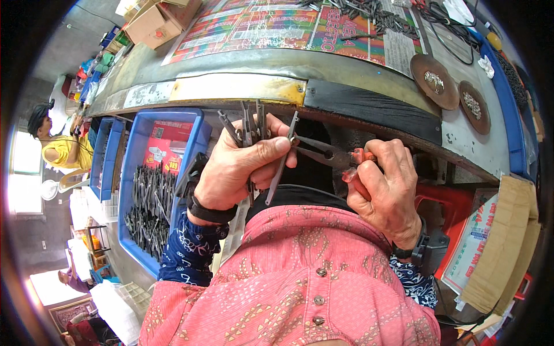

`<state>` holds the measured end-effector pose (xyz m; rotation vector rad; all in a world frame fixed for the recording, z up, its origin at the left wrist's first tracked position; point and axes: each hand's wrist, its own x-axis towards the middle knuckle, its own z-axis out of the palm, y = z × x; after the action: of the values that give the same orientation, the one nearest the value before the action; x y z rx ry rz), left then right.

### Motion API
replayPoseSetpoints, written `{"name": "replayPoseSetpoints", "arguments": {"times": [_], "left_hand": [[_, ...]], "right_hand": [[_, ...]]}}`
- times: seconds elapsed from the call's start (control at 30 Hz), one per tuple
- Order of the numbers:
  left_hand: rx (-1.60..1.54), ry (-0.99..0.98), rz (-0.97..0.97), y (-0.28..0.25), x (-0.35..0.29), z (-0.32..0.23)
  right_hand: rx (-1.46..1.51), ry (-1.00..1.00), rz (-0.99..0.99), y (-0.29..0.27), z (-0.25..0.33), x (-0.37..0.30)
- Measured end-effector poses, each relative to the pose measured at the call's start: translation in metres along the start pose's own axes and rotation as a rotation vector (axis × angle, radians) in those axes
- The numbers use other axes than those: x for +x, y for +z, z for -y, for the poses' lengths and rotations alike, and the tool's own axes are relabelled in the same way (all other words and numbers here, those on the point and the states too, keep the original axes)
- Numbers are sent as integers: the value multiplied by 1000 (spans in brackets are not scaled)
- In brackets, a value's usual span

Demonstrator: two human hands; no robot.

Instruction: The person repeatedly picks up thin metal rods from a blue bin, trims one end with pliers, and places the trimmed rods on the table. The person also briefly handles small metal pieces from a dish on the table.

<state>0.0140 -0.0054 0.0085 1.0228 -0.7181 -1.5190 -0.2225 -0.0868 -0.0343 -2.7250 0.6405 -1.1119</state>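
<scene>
My left hand (231, 170) is closed around a bunch of thin dark metal parts (248, 128), whose ends stick up past the fingers. Between its thumb and forefinger, one long narrow metal strip (277, 180) stands apart from the bunch, slightly tilted. My right hand (392, 187) grips a pair of pliers (326, 155) by the red handles. The plier jaws reach the strip beside my left thumb tip; whether they clamp it is too small to tell. Both hands are above my lap, in front of the bench edge.
A blue bin (201, 128) full of dark metal parts (151, 210) stands at my left. On the workbench (242, 68) lie more dark parts (375, 17) and two brown dishes (426, 95) of small silvery pieces. Cardboard (490, 254) stands at right. A person in yellow (68, 147) sits far left.
</scene>
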Motion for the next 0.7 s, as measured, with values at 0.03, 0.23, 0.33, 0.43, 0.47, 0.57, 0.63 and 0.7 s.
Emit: {"name": "replayPoseSetpoints", "arguments": {"times": [0.03, 0.23, 0.33, 0.43, 0.47, 0.57, 0.63, 0.7], "left_hand": [[23, 15, 14, 0, 0, 1], [661, 379, -150, 3, -6, 15], [1008, 625, -74, -1, -5, 13], [1175, 955, 103, -4, 1, 8], [1246, 931, 130, -5, -3, 5], [1358, 979, 147, -5, 1, -2], [1301, 934, 112, -5, 4, -3], [1303, 860, 41, -6, 2, -1]], "right_hand": [[79, 29, 28, 2, -1, -1], [762, 197, 168, 10, -8, -5], [1057, 383, 412, 8, -15, -10], [1321, 493, 534, 11, -22, -14], [1397, 497, 555, 13, -25, -14], [1477, 530, 556, 17, -27, -16], [1418, 507, 521, 18, -25, -15], [1269, 426, 511, 16, -27, -11]]}}
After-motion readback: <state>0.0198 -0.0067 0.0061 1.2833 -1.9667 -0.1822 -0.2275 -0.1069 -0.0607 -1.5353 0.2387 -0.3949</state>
